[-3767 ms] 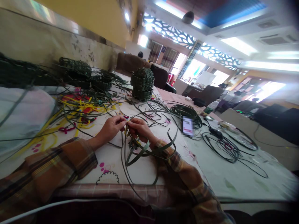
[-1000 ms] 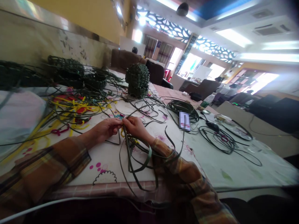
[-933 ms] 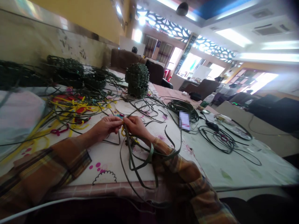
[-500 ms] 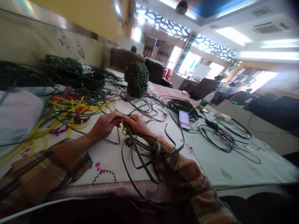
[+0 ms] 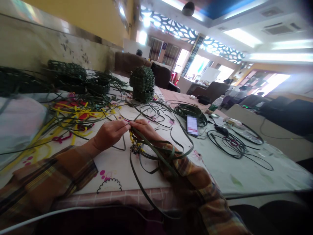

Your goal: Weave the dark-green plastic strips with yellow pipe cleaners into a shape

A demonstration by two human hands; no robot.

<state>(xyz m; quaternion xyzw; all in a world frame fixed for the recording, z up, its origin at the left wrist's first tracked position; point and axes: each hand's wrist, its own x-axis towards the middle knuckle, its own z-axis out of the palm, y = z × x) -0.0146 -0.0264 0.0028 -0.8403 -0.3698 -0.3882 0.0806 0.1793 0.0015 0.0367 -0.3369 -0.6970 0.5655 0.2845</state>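
My left hand and my right hand meet fingertip to fingertip above the patterned tablecloth, both pinched closed. Flat dark green strips run from the right hand's grip and loop back over that forearm. What sits between the left fingertips is too small and covered to make out; a speck of magenta shows there. Under the right hand hangs a yellow piece, partly hidden by the palm. A dark flower shape shows just below it among the strips.
A woven dark green piece stands behind my hands, with more woven pieces at the back left. Yellow strips lie tangled at left. To the right are coiled green strips, a phone and a black mouse.
The green strips by my right hand have swung up and right, lying more along the forearm. The yellow piece and flower shape show more clearly. Both hands stay pinched together.
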